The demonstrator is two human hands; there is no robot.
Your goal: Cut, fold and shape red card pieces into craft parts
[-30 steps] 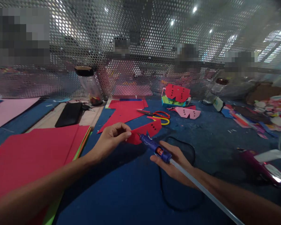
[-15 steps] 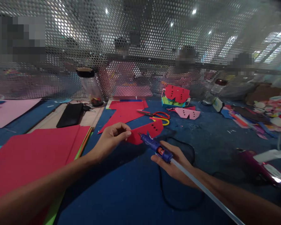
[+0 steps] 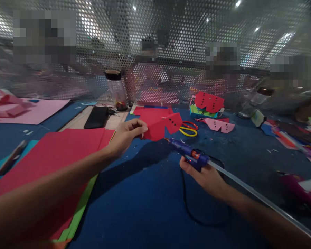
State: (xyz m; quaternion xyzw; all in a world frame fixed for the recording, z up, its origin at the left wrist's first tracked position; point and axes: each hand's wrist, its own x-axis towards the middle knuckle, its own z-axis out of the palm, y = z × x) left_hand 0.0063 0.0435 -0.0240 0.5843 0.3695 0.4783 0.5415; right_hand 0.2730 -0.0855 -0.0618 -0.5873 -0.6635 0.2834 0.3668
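Gluing step, I'd say: left hand pinches red cutout, right hand grips glue gun; nozzle needs steady contact next.

Two hands, one glue gun, one phone
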